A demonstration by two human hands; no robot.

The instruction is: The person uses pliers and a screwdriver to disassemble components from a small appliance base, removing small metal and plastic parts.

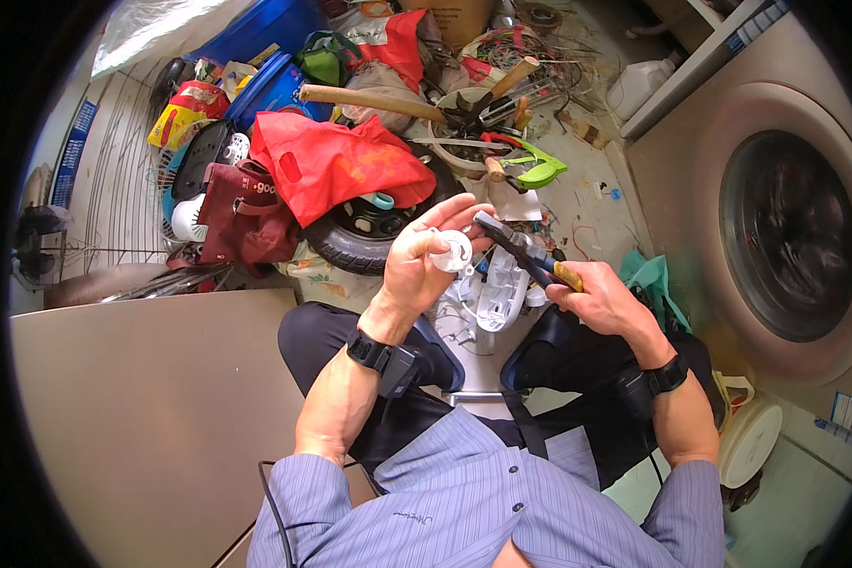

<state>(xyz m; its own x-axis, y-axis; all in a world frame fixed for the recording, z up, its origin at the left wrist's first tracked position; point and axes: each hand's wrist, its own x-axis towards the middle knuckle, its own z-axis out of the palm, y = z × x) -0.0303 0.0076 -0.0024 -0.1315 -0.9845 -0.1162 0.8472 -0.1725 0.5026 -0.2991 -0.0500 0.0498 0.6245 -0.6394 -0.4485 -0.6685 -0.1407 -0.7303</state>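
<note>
My left hand holds a small round white plastic part, pinched under the thumb with the other fingers raised. My right hand grips a dark tool with yellow-marked handles, apparently pliers, its head near my left fingertips; whether it touches the white part is unclear. Below both hands, between my feet, lies an opened white plastic housing with small white pieces and wires around it.
A washing machine stands right, a flat beige panel lower left. Ahead are a red bag, a tire, a maroon bag, blue tubs, wooden-handled tools and tangled wires. A white bucket sits lower right.
</note>
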